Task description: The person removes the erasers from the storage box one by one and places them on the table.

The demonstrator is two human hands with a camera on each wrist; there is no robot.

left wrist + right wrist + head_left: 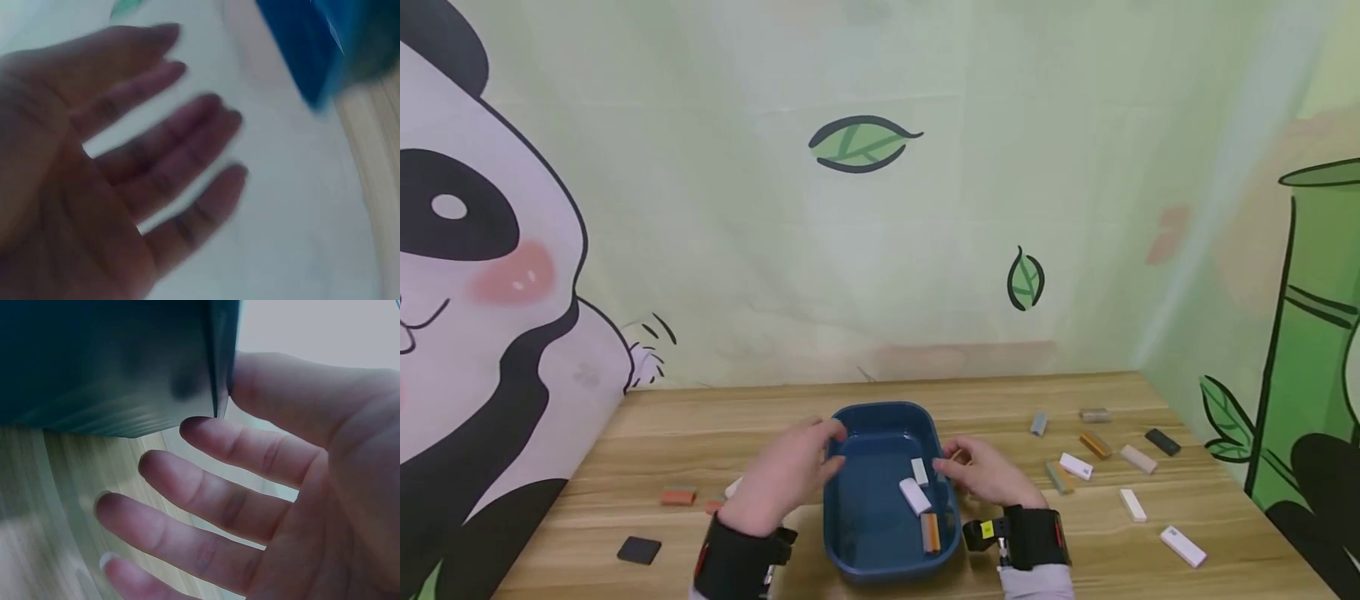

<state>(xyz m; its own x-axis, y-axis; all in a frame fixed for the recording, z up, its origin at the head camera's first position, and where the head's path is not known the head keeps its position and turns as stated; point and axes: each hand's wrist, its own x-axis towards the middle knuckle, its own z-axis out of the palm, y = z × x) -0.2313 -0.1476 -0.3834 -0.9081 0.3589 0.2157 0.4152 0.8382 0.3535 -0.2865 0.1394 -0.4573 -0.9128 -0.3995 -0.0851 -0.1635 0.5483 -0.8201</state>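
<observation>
A blue rectangular tub (868, 500) stands on the wooden table between my hands. Inside lie a small white block (919, 472), a larger white block (914, 496) and an orange-and-grey striped block (931, 533). My left hand (793, 471) is at the tub's left rim, its fingers spread and holding nothing; the left wrist view shows a gap between them and the blurred tub corner (306, 56). At the right rim, my right hand (988, 473) has its thumb against the edge. Its other fingers (219, 500) extend loosely outside the wall (125, 375).
Several small blocks lie right of the tub, among them white (1183, 546), brown (1095, 444) and black (1162, 441) ones. To the left are an orange-red block (678, 496) and a black block (639, 550). A printed curtain (737, 250) hangs behind the table.
</observation>
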